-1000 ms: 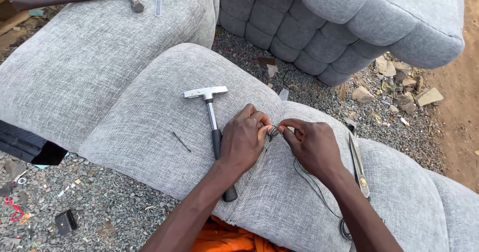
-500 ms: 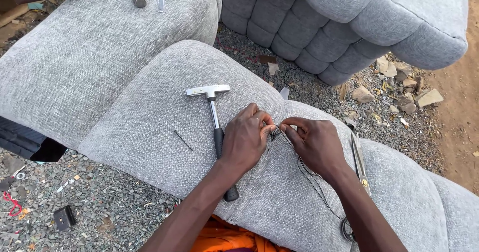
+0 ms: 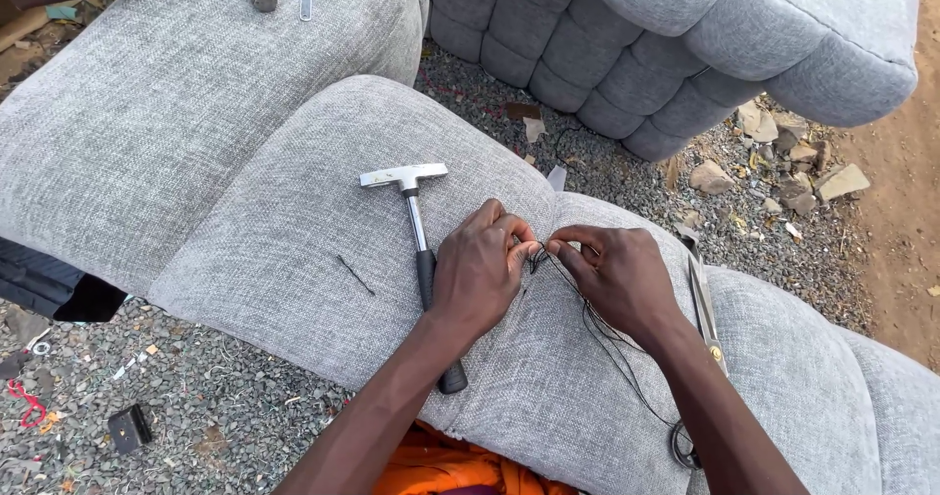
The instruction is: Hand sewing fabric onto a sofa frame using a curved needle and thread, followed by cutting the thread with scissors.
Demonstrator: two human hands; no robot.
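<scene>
Both hands meet over a seam of the grey upholstered cushion. The left hand and right hand each pinch the black thread between fingertips, almost touching; the thread trails down across the fabric beneath the right forearm. A tack hammer lies just beside the left hand, scissors beside the right wrist. A small pin rests on the cushion, left of the hammer.

One head-worn view, looking steeply down and forward from close above the grey cushion. Forearms enter from the bottom edge; gravel ground fills the frame's margins. No second view.
</scene>
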